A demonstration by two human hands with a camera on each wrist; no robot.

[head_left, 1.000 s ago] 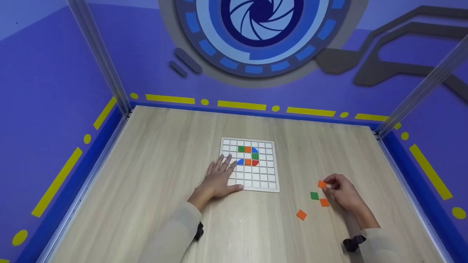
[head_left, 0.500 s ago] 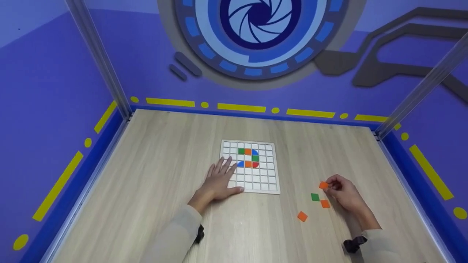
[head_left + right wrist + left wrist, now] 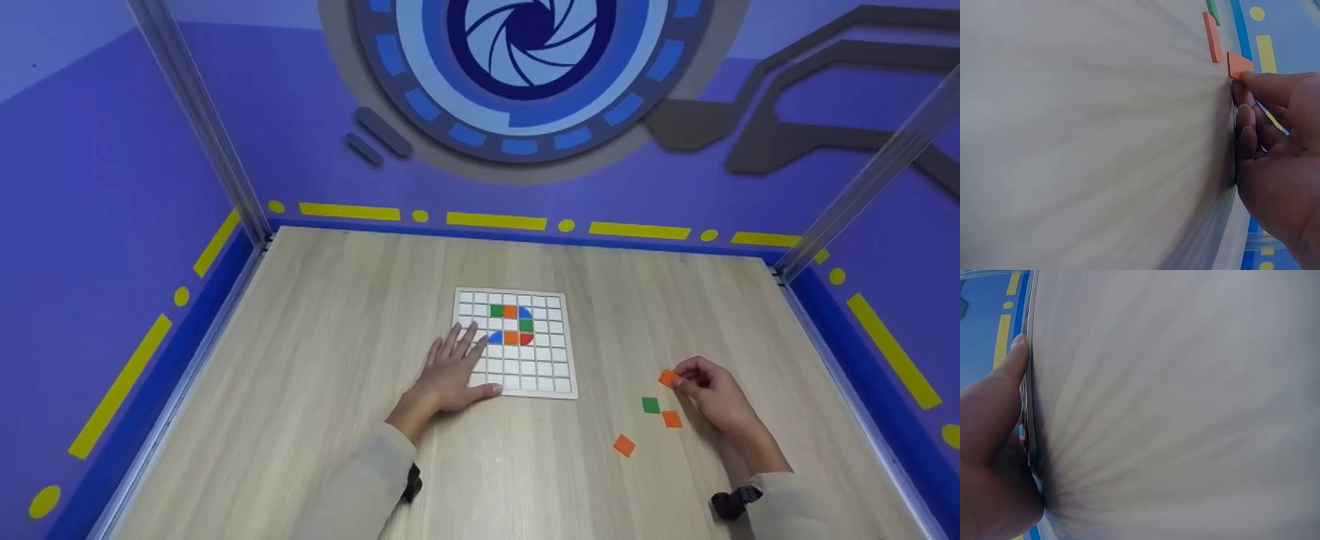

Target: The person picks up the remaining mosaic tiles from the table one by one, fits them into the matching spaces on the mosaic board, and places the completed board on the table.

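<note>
My left hand (image 3: pixel 448 377) rests with spread, straight fingers on the lower left of a white grid board (image 3: pixel 540 367). Green, orange, blue and red pieces sit in the board's middle cells, some of them with rounded edges. Off to the right, my right hand (image 3: pixel 716 394) pinches an orange square tile (image 3: pixel 668 378) between thumb and fingers; the right wrist view shows this orange tile (image 3: pixel 1238 66) tilted up at the fingertips. Near that hand lie a green tile (image 3: pixel 650 405) and an orange tile (image 3: pixel 671 419), close together. A further orange tile (image 3: pixel 624 445) lies nearer the front.
The pale wooden table (image 3: pixel 337 315) is bounded by blue-purple walls (image 3: pixel 97 187) with yellow markings. Metal posts (image 3: pixel 202 120) stand at the back corners. Dark wrist devices (image 3: pixel 735 502) sit at both sleeves.
The hands hardly move: the left stays on the board, and the right keeps its pinch on the orange tile. The whole head view shifts slightly.
</note>
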